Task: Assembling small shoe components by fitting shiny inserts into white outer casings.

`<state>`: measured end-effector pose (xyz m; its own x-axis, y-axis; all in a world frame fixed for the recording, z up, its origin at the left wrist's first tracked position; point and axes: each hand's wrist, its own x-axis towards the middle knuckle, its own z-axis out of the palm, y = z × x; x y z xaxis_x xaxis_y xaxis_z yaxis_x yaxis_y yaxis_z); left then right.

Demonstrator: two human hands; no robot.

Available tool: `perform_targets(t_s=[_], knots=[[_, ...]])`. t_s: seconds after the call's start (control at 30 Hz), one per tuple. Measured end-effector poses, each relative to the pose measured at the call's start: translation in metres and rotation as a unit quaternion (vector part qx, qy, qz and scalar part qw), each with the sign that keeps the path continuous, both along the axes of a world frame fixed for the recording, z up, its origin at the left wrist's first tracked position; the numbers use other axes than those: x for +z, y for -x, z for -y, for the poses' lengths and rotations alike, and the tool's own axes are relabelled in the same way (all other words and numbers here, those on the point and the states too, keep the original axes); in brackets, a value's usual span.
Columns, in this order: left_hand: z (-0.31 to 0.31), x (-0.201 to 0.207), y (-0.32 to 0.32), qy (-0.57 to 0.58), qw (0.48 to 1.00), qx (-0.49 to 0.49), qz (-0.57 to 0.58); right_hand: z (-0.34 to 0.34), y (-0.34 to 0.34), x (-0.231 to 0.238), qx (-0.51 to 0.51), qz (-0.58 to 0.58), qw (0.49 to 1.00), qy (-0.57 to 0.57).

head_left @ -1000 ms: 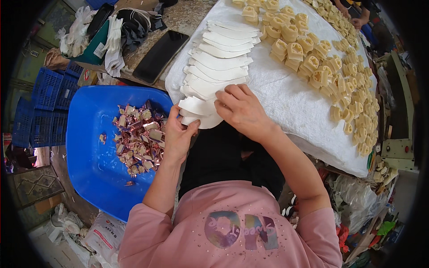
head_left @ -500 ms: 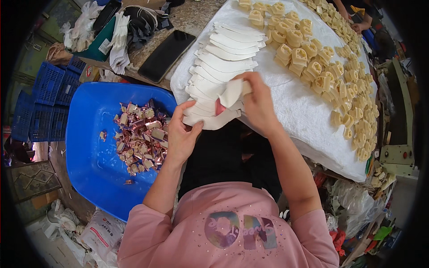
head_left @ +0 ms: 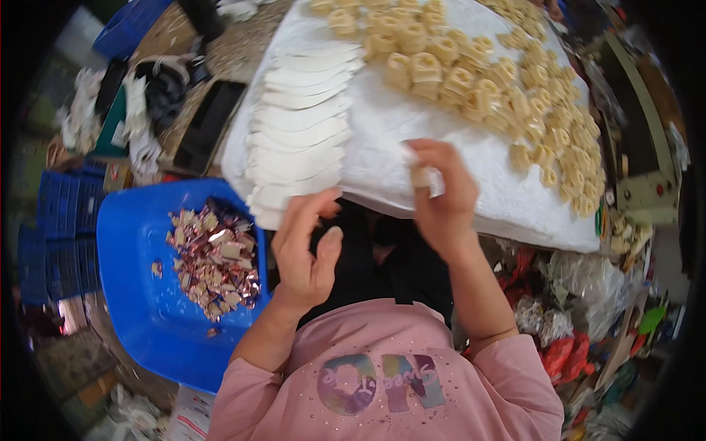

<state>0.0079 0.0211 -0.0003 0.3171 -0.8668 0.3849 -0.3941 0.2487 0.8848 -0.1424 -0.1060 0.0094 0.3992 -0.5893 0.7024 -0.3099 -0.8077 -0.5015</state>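
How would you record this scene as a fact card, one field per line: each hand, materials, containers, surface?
Left hand: bare left hand, open, thumb apart from the fingers, beside the near end of the white strips
Right hand: bare right hand, fingers curled, at the near edge of the white cloth; blurred, so any grip is unclear
Strips: thin, flat white strips, overlapping in a column
Pieces: glossy beige rolled pieces, clustered to the strips' right
Container: blue plastic basin, holding shiny pinkish and beige pieces
Surface: white cloth
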Motion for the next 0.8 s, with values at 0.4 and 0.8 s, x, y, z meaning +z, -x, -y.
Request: perform_targets(t_s=[0.4, 0.8], knots=[[0.050, -0.016, 0.055, -0.172, 0.829, -0.145, -0.512, 0.015, 0.109, -0.028, -0.186, -0.058, 0.980, -0.027], [0.045, -0.017, 0.057, -0.179, 0.849, -0.135, -0.479, 0.087, 0.159, -0.046, -0.368, -0.045, 0.919, -0.134]])
